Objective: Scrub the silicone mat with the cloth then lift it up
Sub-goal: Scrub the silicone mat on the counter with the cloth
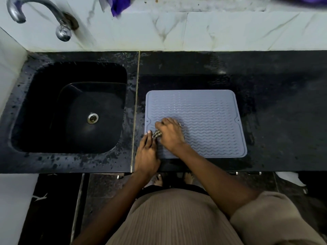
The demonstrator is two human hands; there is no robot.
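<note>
The grey silicone mat (200, 121) lies flat on the black counter (283, 103), just beside the sink (70, 106). The person is in the scrub step, and the lift is not yet done.

What could go wrong? The counter looks wet, so the mat may slide away if the scrub is too hard and the holding fingers let go. The cloth (157, 134) is small and bunched, so it may slip out from under the fingers. Then bare fingers would rub the bumpy mat. Also, only the near left corner is under the cloth now, so the far side may stay dirty if the hand does not go over there. When the mat is lifted, it may flop and drip, because it is soft.

The right hand (170, 135) has its fingers bent down over the cloth and presses it onto the mat. The cloth peeks out just beside the thumb, between the two hands. The fingers look curled round it, in a snug grip.

The left hand (146, 154) lies with its fingers (149, 137) mostly straight and close together. They press on the mat's near left edge, and the fingertips touch the cloth. It holds nothing
</note>
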